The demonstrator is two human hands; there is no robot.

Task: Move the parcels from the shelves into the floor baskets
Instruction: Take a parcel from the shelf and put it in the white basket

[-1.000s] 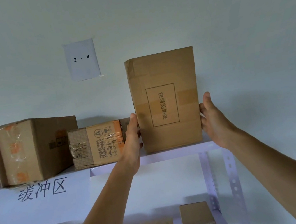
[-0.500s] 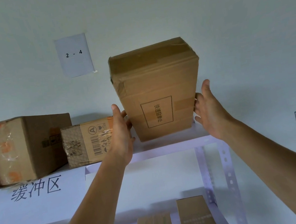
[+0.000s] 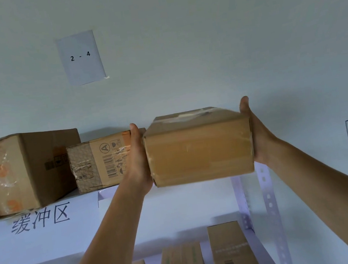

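Midair box (image 3: 200, 150) between palms, left hand (image 3: 138, 161) and right hand (image 3: 257, 136) pressing its sides, thumbs straight up; fingers behind box, curl untellable. Cardboard: stiff, probably light, taped faces slick. Grip low, fingers under bottom edge.

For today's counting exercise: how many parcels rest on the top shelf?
2, besides the held parcel: a large box at left, a barcoded box beside it. Others may hide beyond the left edge.
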